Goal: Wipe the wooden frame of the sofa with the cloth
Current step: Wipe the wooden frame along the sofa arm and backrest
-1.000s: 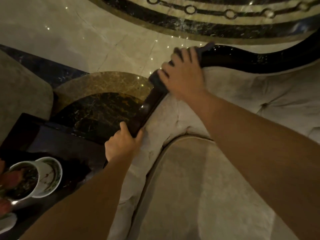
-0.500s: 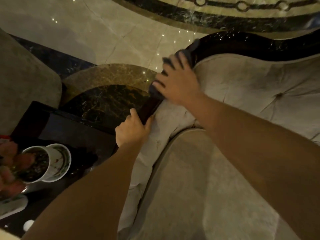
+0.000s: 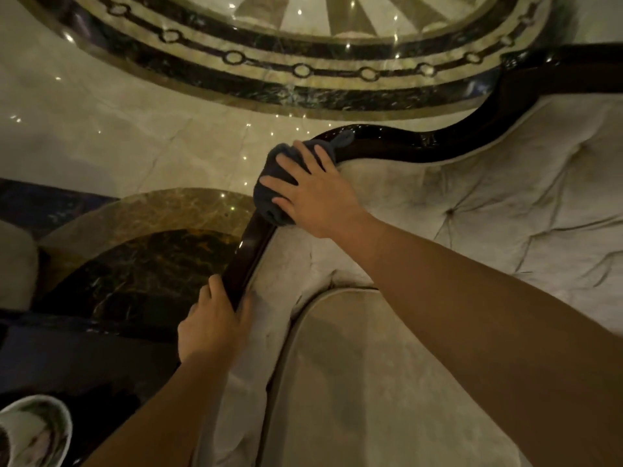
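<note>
The sofa's dark glossy wooden frame curves along the top of the tufted beige backrest and runs down its left corner. A dark grey-blue cloth is bunched over the frame at that corner. My right hand lies flat on the cloth with fingers spread, pressing it onto the wood. Lower down, my left hand grips the frame's straight lower stretch, thumb on the sofa side.
A beige seat cushion fills the lower middle. A dark side table with a white patterned vase stands at lower left. Polished marble floor with a dark inlaid ring lies beyond the frame. Another beige seat edge shows far left.
My right hand and the cloth stay at the frame's corner bend, shifting slightly along it. The camera has tilted upward, showing more floor. My left hand keeps its grip.
</note>
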`<state>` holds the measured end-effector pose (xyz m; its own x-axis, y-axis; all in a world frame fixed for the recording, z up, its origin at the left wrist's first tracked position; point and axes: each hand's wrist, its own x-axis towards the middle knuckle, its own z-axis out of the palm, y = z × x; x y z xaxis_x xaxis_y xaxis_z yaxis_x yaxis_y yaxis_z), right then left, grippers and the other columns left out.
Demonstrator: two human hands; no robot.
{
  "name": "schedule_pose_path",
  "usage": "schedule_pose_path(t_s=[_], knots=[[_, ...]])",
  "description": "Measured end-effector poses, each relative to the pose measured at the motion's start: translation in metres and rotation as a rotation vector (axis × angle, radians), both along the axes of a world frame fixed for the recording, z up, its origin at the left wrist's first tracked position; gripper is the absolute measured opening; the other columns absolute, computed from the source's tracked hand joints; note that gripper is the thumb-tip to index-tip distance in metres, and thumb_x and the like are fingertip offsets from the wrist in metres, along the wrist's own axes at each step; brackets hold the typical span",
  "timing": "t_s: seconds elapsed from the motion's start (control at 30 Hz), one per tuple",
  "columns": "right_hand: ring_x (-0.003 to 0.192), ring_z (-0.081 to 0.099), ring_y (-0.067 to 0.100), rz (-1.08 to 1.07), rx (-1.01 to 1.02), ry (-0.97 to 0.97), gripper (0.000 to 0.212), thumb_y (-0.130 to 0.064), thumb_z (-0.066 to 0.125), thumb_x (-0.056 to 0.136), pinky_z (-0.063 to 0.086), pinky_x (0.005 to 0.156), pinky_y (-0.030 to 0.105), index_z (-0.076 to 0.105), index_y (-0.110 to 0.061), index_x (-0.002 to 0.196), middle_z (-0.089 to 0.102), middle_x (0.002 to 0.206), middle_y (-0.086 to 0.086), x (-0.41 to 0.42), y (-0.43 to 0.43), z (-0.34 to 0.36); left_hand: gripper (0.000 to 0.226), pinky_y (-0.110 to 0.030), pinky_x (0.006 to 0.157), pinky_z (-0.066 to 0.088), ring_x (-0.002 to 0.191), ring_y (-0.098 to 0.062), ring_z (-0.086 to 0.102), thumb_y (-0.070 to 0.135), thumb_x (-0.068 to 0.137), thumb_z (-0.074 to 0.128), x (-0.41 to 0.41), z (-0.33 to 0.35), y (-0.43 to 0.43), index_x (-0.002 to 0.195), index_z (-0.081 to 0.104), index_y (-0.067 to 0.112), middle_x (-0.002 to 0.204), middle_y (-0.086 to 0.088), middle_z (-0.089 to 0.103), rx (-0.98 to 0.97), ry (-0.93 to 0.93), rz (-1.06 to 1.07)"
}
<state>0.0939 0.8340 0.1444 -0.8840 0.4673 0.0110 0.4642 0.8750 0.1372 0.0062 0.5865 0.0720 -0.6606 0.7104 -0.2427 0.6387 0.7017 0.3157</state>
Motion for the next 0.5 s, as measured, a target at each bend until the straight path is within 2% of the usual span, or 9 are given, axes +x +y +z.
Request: schedule_pose_path(t_s=[0.13,0.2,0.27,0.33,0.4,0.5], knots=[[0.154,0.005,0.039,-0.298,-0.053,0.113,0.052,-0.047,0.023,0.106,0.004,0.124,0.054,0.017,-0.04,0.157,0.015,0.168,0.005,0.031,0.039,0.016,0.075,-0.046,0.074,0.052,0.097,-0.038,0.063,0.067,0.089,0.04,0.0,0.014,0.026,0.141,0.027,0.014,0.134,-0.012,0.049,0.013,0.007,-0.023],[0.153,0.007,0.041,-0.365,-0.102,0.113,0.055,-0.039,0.03,0.106,0.005,0.124,0.054,0.011,-0.04,0.158,0.009,0.169,0.005,0.052,0.051,0.024,0.083,-0.049,0.08,0.05,0.109,-0.041,0.059,0.067,0.088,0.045,0.008,0.029,0.073,0.144,0.023,0.011,0.139,-0.016,0.044,0.021,0.042,-0.032],[0.153,0.008,0.041,-0.426,-0.16,0.121,0.062,-0.028,0.038,0.105,0.007,0.124,0.052,0.008,-0.039,0.158,0.005,0.17,0.005,0.07,0.057,0.029,0.094,-0.054,0.093,0.045,0.126,-0.043,0.047,0.067,0.086,0.052,0.02,0.048,0.13,0.15,0.014,0.008,0.147,-0.02,0.036,0.058,0.07,-0.041],[0.153,0.009,0.041,-0.447,-0.199,0.132,0.068,-0.019,0.046,0.103,0.008,0.124,0.05,0.011,-0.038,0.158,0.005,0.17,0.006,0.082,0.059,0.033,0.097,-0.058,0.104,0.038,0.135,-0.044,0.036,0.059,0.087,0.058,0.032,0.069,0.184,0.153,0.01,0.008,0.155,-0.021,0.028,0.127,0.147,-0.104],[0.153,0.011,0.04,-0.429,-0.231,0.119,0.069,-0.018,0.052,0.102,0.012,0.124,0.048,0.015,-0.037,0.158,0.007,0.169,0.005,0.092,0.062,0.039,0.087,-0.061,0.108,0.031,0.14,-0.043,0.029,0.048,0.088,0.06,0.05,0.086,0.229,0.154,0.016,0.011,0.159,-0.018,0.024,0.166,0.235,-0.236],[0.153,0.012,0.037,-0.418,-0.218,0.059,0.062,-0.021,0.05,0.104,0.017,0.123,0.045,0.022,-0.035,0.157,0.01,0.169,0.005,0.106,0.067,0.049,0.103,-0.062,0.116,0.018,0.148,-0.041,0.011,0.041,0.081,0.071,0.075,0.096,0.268,0.156,0.008,0.009,0.165,-0.014,0.011,0.062,0.252,-0.341]])
